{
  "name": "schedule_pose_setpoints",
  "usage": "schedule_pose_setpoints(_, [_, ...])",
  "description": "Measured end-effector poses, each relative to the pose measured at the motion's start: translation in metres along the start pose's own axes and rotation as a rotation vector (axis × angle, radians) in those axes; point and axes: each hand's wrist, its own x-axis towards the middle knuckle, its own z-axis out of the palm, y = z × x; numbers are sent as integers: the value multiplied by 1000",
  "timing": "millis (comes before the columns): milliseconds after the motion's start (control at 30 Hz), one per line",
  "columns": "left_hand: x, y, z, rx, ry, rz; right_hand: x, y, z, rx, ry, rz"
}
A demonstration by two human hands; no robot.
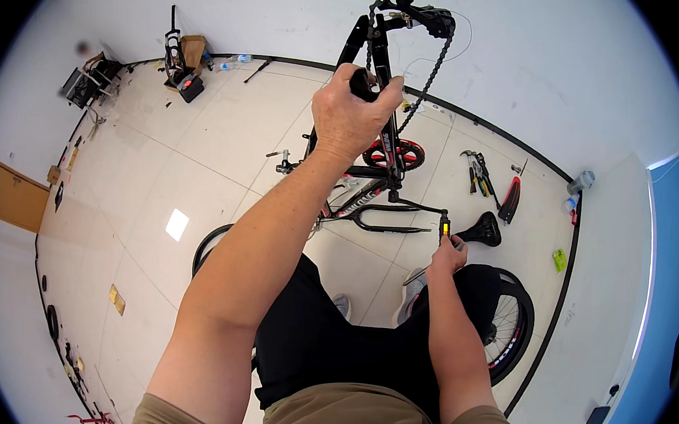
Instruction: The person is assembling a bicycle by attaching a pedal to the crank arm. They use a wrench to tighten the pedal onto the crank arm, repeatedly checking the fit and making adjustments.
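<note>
A black bicycle frame (368, 198) stands in front of me without wheels, its rear end raised. My left hand (351, 113) is closed round a black part of the frame's raised rear end. My right hand (449, 255) is closed at a black pedal (445, 227) with a yellow reflector, at the end of the crank arm (420, 207). A thin rod (416, 277) shows beside that hand; whether it is held I cannot tell. The chain (432, 80) hangs in a loop from the rear derailleur (438, 20), near the red and black chainring (401, 155).
On the tiled floor at right lie a black saddle (483, 230), several hand tools (479, 175) and a red and black mudguard (509, 200). A wheel (510, 325) is by my right leg. A suspension fork (174, 51) and cardboard box (194, 51) stand far left.
</note>
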Motion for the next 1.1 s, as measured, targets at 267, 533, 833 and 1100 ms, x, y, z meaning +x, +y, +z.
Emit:
schedule_pose_setpoints(267, [-2, 7, -2, -32, -14, -64, -1, -19, -9, 127, -20, 109])
schedule_pose_setpoints(533, [0, -3, 1, -37, 22, -2, -27, -52, -11, 194, -41, 140])
schedule_pose_setpoints(833, [1, -3, 1, -4, 18, -1, -15, -31, -6, 220, 6, 94])
schedule_pose_setpoints(1100, [1, -3, 2, 4, 5, -17, -28, -40, -9, 216, -20, 15])
